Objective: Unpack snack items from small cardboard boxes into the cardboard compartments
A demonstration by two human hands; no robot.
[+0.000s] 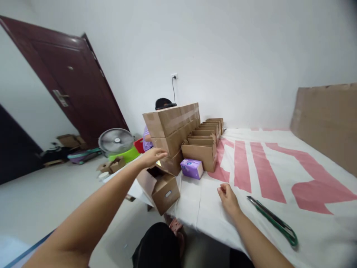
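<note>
My left hand [153,157] reaches out over an open cardboard box [166,195] at the table's left edge. Its fingers are stretched forward, and a small pale yellow patch shows just beneath them, too little to name. The box is tilted, with a flap raised and a small white label on its front. My right hand [229,198] rests on the white cloth with its fingers curled in and nothing visible in them. A purple tissue pack [192,168] lies between the hands, farther back. A green box cutter [275,221] lies to the right of my right hand.
Taped cardboard boxes [173,126] are stacked behind the open box. Beside them stands a row of open cartons [199,152]. A person in a black cap [164,103] sits behind the stack. A large cardboard sheet [326,123] stands at right; a fan [116,141] is at left.
</note>
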